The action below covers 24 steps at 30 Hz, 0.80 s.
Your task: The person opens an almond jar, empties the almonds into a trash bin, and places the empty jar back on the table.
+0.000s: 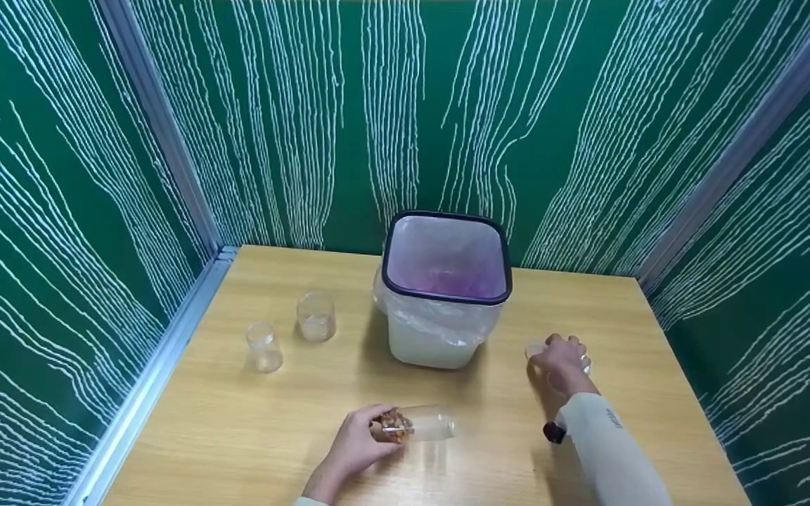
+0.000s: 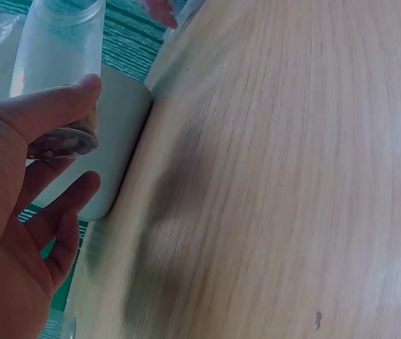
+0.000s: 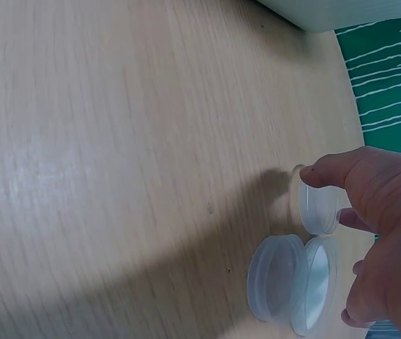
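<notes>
My left hand [image 1: 359,443] grips the base end of a clear jar [image 1: 433,423] above the front middle of the table. The jar lies nearly sideways, its mouth toward the right, with brown pieces that look like nuts [image 1: 396,426] at its base. In the left wrist view, the thumb presses along the jar [image 2: 59,56]. Right of the bin, my right hand [image 1: 563,358] pinches a clear round lid [image 3: 318,208] between thumb and finger. Two more clear lids [image 3: 278,279] stand on edge against each other beside it, near the curled fingers.
A white bin [image 1: 433,344] with a dark rim and a plastic liner stands at the back middle of the wooden table [image 1: 236,429]. Left of it are two clear jars, a wider one [image 1: 316,323] and a narrower one [image 1: 264,351]. Green walls with white lines enclose the table.
</notes>
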Motion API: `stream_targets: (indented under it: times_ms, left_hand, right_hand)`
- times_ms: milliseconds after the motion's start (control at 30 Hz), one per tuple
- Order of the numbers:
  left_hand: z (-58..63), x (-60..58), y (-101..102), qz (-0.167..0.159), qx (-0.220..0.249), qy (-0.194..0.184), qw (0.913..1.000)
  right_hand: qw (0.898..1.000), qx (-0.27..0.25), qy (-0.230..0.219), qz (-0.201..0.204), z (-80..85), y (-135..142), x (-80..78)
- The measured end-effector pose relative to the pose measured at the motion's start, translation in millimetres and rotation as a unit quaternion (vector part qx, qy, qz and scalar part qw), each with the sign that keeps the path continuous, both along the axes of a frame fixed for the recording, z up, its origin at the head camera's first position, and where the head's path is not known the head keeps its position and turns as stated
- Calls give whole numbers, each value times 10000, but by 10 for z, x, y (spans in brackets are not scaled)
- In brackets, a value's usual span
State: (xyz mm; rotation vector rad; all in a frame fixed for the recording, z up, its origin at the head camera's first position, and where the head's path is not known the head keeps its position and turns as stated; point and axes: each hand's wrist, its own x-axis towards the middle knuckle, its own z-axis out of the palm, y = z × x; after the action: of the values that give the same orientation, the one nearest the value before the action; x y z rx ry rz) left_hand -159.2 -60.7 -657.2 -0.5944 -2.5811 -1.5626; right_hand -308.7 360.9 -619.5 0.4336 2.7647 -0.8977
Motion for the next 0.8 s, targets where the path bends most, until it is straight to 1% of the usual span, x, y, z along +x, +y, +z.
stream_targets:
  times_ms: [233, 367, 600, 800]
  left_hand:
    - [-35, 3, 6, 56, -79, 13, 10000]
    - [-39, 6, 8, 32, -54, -14, 10000]
    - [-44, 21, -2, -75, 18, -260, 9996]
    - [-41, 14, 1, -72, 43, -221, 9997]
  right_hand:
    - [9998, 143, 69, 152, -51, 13, 9]
    - [9997, 153, 80, 182, -74, 17, 24]
    - [9981, 442, 192, 375, -102, 8, 31]
    - [9997, 15, 204, 151, -54, -20, -17]
